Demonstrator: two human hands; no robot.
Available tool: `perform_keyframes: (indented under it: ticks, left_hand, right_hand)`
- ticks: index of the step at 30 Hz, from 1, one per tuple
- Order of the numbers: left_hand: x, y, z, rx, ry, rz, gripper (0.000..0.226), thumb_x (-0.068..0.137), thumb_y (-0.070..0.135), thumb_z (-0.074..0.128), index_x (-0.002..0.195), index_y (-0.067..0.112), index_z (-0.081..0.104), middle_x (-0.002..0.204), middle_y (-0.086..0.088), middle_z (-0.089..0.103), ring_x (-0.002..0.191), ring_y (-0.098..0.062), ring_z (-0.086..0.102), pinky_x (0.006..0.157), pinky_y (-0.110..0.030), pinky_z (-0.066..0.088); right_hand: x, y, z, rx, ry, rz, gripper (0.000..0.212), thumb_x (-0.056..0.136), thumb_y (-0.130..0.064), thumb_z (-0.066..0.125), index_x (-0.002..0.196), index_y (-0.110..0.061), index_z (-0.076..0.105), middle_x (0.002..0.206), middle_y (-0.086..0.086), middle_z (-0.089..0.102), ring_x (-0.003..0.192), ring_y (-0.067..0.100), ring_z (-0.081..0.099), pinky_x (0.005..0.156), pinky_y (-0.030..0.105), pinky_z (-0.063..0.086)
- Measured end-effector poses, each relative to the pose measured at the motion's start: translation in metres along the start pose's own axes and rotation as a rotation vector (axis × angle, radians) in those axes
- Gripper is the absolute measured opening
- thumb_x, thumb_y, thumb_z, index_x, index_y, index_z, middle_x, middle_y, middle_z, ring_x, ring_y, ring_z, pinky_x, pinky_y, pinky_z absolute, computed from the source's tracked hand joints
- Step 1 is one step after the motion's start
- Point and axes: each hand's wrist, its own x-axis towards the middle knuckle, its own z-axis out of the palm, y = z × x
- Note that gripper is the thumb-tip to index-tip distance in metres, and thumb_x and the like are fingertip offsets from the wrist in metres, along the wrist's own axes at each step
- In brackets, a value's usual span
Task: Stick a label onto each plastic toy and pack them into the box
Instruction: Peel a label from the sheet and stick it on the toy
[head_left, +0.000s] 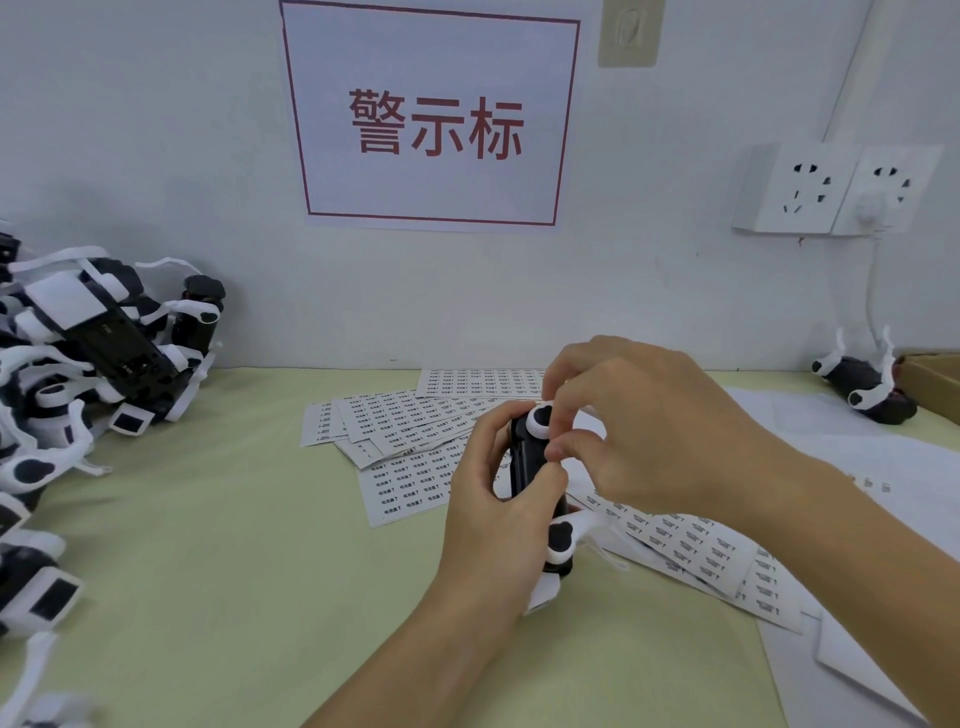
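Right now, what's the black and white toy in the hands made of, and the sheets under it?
The toy, gripped by the left hand, looks like hard moulded plastic: smooth black body with a slight sheen and rounded white wheels. The sheets look like thin matte paper, probably sticker stock: flat, overlapping, printed with rows of tiny labels. The right hand hides part of the toy.

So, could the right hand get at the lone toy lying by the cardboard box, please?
Probably yes, once it is freed. The right hand is busy with fingers on the toy that the left hand holds. The lone toy lies on its side of the table, with only flat paper between.
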Motion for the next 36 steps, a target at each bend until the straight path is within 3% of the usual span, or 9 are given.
perform_keyframes:
  ticks: [6, 15, 22, 27, 30, 34, 36]
  left_hand:
    - [0.0, 0.0, 0.0, -0.01, 0.009, -0.013, 0.037, 0.081, 0.016, 0.061, 0.107, 0.041, 0.063, 0.105, 0.014, 0.071, 0.076, -0.017, 0.068, 0.068, -0.031, 0.057]
    - [0.0, 0.0, -0.001, -0.017, 0.018, -0.023, 0.042, 0.09, 0.003, 0.059, 0.109, 0.04, 0.063, 0.102, 0.014, 0.07, 0.067, -0.013, 0.064, 0.062, -0.023, 0.054]
    - [-0.003, 0.003, -0.001, -0.007, -0.002, -0.024, 0.046, 0.089, -0.001, 0.056, 0.112, 0.038, 0.062, 0.101, 0.013, 0.07, 0.059, -0.014, 0.061, 0.059, -0.023, 0.052]
    - [-0.003, 0.005, 0.0, -0.031, -0.017, -0.034, 0.049, 0.089, -0.005, 0.053, 0.113, 0.037, 0.061, 0.101, 0.01, 0.069, 0.06, -0.021, 0.062, 0.059, -0.027, 0.053]
    - [-0.003, 0.005, 0.0, -0.041, -0.009, -0.049, 0.048, 0.09, -0.003, 0.055, 0.109, 0.04, 0.063, 0.102, 0.012, 0.07, 0.062, -0.019, 0.064, 0.059, -0.025, 0.054]
    - [0.0, 0.003, -0.002, -0.116, 0.042, -0.103, 0.043, 0.088, 0.002, 0.06, 0.107, 0.04, 0.065, 0.106, 0.007, 0.072, 0.068, -0.02, 0.067, 0.06, -0.03, 0.056]
    - [0.002, 0.003, -0.004, -0.185, 0.059, -0.146, 0.042, 0.077, 0.009, 0.065, 0.108, 0.037, 0.066, 0.11, 0.0, 0.071, 0.072, -0.025, 0.067, 0.064, -0.036, 0.058]
  right_hand:
    - [0.0, -0.004, -0.002, -0.085, 0.021, 0.005, 0.011, 0.087, -0.04, 0.066, 0.08, -0.034, 0.072, 0.108, -0.021, 0.06, 0.099, 0.008, 0.05, 0.077, 0.029, 0.036]
    - [0.001, -0.005, -0.002, -0.075, 0.034, 0.075, 0.012, 0.085, -0.044, 0.068, 0.077, -0.035, 0.071, 0.105, -0.022, 0.059, 0.095, 0.007, 0.049, 0.073, 0.027, 0.027]
    - [0.003, -0.001, 0.001, -0.133, 0.069, 0.129, 0.013, 0.084, -0.04, 0.07, 0.075, -0.03, 0.069, 0.101, -0.016, 0.062, 0.093, 0.013, 0.056, 0.075, 0.032, 0.044]
    - [0.004, 0.013, -0.002, 0.055, 0.0, 0.163, 0.018, 0.082, -0.042, 0.074, 0.07, -0.032, 0.066, 0.102, -0.024, 0.06, 0.098, 0.007, 0.055, 0.076, 0.03, 0.04]
    - [0.006, 0.02, -0.002, 0.159, -0.039, 0.12, 0.017, 0.083, -0.038, 0.075, 0.069, -0.031, 0.068, 0.1, -0.025, 0.059, 0.099, 0.002, 0.055, 0.085, 0.031, 0.046]
    - [0.007, 0.028, -0.003, 0.25, -0.046, 0.042, 0.013, 0.085, -0.029, 0.073, 0.073, -0.033, 0.073, 0.1, -0.025, 0.06, 0.097, -0.005, 0.054, 0.084, 0.022, 0.044]
    - [0.007, 0.028, -0.002, 0.276, -0.033, -0.001, 0.014, 0.087, -0.024, 0.071, 0.077, -0.034, 0.075, 0.101, -0.026, 0.06, 0.097, -0.007, 0.054, 0.083, 0.018, 0.04]
